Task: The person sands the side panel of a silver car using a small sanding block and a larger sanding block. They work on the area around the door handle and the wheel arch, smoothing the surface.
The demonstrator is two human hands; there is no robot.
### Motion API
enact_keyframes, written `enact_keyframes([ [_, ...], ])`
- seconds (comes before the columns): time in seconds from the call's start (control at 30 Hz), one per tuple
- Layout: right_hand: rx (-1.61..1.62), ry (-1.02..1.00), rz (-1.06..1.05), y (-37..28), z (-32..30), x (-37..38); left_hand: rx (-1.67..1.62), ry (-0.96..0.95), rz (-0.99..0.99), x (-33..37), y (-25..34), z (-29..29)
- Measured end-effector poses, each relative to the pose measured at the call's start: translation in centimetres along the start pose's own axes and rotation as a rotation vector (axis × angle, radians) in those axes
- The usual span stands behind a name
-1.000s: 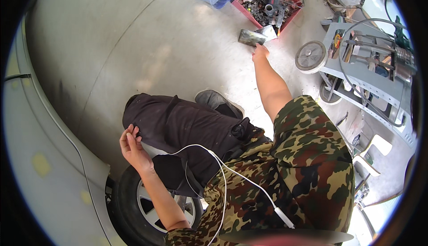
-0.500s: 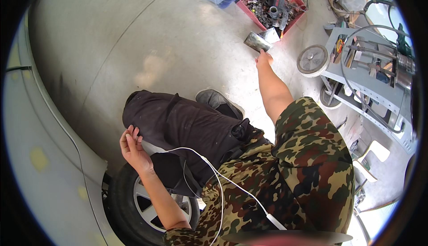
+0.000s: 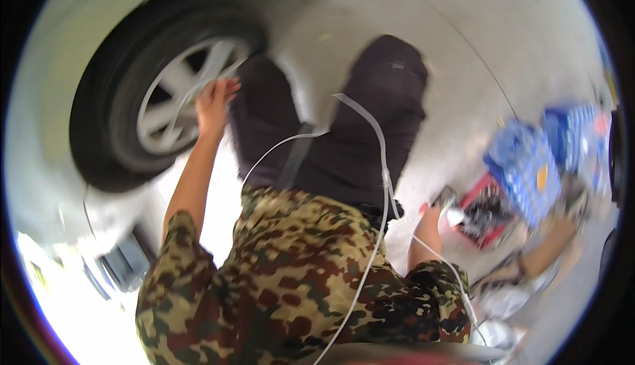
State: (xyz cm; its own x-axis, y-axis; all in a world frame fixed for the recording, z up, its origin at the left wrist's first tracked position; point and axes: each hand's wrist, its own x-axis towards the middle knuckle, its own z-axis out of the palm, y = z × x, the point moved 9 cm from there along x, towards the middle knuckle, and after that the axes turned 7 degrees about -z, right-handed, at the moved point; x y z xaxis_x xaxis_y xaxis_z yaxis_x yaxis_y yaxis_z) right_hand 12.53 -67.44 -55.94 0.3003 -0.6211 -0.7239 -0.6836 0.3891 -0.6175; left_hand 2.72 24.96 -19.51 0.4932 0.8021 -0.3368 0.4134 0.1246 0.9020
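My left hand (image 3: 213,108) hangs in front of the silver-spoked car wheel (image 3: 159,110), beside my left knee. Its fingers are loosely bent and a little apart, and nothing shows in them. Low on the right, my right hand (image 3: 430,223) reaches toward the floor by a red bin (image 3: 493,236). At its fingertips is a small dark flat plate (image 3: 444,197), with a pale shiny plate (image 3: 455,216) close by. Motion blur hides whether the fingers grip the dark plate or only touch it.
Blue-wrapped packs of bottles (image 3: 526,166) stand beyond the red bin, which holds a dark jumble of small parts. The light car body (image 3: 46,120) curves along the left. White earphone cords (image 3: 370,259) hang across my camouflage shirt and dark trousers.
My view has swung left, so the wheel now fills the upper left and the bin sits at the right. My left hand now appears in front of the wheel.
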Motion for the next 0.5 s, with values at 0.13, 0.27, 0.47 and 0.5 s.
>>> enact_keyframes([
  [0.13, -0.144, -0.025, -0.016, -1.7, 1.8, -5.6, -0.005, 0.352, -0.132, -4.8, -9.5, -12.8],
  [0.27, -0.208, -0.045, -0.046, -3.0, 2.8, -9.4, -0.059, 0.602, -0.387, -11.5, -20.3, -17.8],
  [0.47, -0.332, -0.183, -0.18, -5.5, 8.3, -12.1, 0.012, 0.477, -0.228, -7.0, -27.1, -17.1],
  [0.5, -0.461, -0.285, -0.275, -6.5, 10.8, -12.8, 0.034, 0.456, -0.166, -5.2, -27.9, -16.8],
])
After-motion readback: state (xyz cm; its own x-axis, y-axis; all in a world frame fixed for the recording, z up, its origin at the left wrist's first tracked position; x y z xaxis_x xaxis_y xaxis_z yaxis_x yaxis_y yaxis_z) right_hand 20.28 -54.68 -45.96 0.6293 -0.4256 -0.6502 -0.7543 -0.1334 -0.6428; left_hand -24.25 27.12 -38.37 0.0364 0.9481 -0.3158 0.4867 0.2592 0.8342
